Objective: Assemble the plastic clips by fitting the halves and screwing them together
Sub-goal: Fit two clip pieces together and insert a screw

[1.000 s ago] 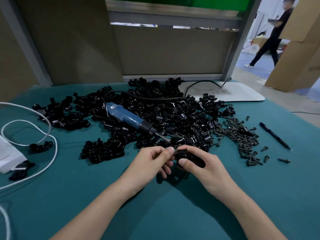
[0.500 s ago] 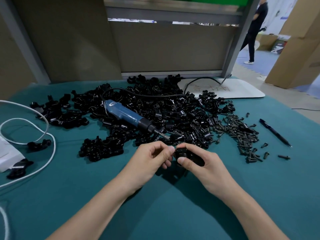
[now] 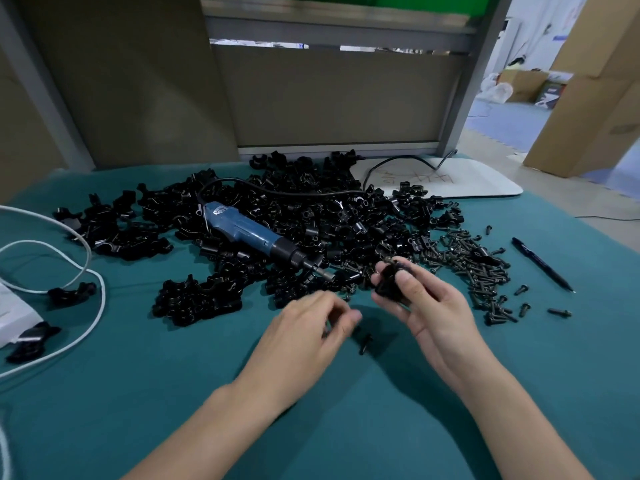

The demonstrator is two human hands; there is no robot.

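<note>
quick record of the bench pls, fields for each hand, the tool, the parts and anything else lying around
left hand: over the cloth, fingers curled, blurred; contents unclear
right hand: grips a black clip, raised off the cloth
loose screw: on the cloth between the hands
electric screwdriver: lying on the clip pile, no hand on it
screw pile: right of the clips
pen: far right

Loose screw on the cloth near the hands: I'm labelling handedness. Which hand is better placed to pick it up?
Probably left: the left hand is beside the screw, while the right hand grips the clip.
</note>
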